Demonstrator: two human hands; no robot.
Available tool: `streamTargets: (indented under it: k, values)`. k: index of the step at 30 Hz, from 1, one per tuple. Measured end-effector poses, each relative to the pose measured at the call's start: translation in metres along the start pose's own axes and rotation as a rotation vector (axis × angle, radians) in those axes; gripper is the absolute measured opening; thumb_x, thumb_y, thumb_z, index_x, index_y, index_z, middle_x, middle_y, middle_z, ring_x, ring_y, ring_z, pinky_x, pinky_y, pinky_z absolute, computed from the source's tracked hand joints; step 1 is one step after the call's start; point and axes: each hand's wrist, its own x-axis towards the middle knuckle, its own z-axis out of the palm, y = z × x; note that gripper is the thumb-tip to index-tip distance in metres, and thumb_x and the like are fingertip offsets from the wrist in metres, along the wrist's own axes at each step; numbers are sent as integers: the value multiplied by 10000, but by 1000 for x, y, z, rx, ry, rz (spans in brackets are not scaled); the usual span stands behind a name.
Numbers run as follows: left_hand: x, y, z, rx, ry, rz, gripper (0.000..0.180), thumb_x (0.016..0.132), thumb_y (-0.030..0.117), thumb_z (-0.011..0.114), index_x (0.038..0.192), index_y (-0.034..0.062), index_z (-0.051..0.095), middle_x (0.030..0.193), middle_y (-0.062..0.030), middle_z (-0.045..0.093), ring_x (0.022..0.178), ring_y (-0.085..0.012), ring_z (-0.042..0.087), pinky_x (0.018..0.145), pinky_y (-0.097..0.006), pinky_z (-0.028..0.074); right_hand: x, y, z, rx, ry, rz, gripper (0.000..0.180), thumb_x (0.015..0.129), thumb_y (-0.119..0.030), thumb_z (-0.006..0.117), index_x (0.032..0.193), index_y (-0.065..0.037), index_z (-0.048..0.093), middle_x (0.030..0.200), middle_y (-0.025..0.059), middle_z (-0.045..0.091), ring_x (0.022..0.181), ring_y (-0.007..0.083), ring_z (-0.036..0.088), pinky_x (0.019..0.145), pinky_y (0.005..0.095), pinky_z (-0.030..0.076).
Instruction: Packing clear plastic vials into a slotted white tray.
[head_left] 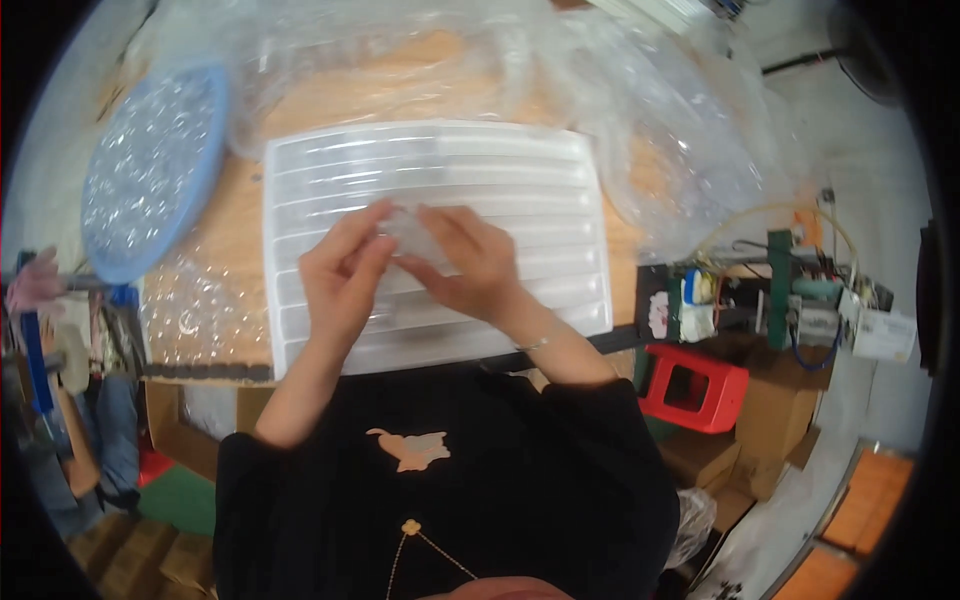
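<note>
While above the tray (271, 220), both hands (335, 270) (478, 268) in fingertip pinch on a clear piece (408, 232)

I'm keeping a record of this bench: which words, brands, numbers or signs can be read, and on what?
None can be read.
White label on the machine: too small and blurred.
Clear plastic piece at the left hand and right hand: blurred.
White tray: no lettering visible.

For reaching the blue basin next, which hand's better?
Left hand, likely: the basin is on that side, and the right hand sits farther across the tray. Both seem to hold a clear piece.
</note>
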Motion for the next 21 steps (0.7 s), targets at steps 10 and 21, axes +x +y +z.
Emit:
streamTargets:
  k: [10, 21]
  values:
    - [-8, -34, 15, -35, -39, 147, 542, 767, -96, 572, 1271, -17, 390, 1092, -119, 555, 1016, -166, 521, 897, -284, 394, 9, 36, -30, 468, -480, 344, 364, 642, -90, 734, 988, -70, 621, 841, 38, 610, 599, 124, 547, 514, 232, 446]
    - [-10, -27, -30, 300, -192, 260, 583, 798, -31, 539, 1333, 15, 311, 1218, -132, 463, 1179, -221, 407, 999, -321, 284, -71, 253, -171, -1521, -195, 833, 225, 821, -252, 540, 891, -59, 633, 866, 134, 632, 735, 289, 624, 672, 369, 508]
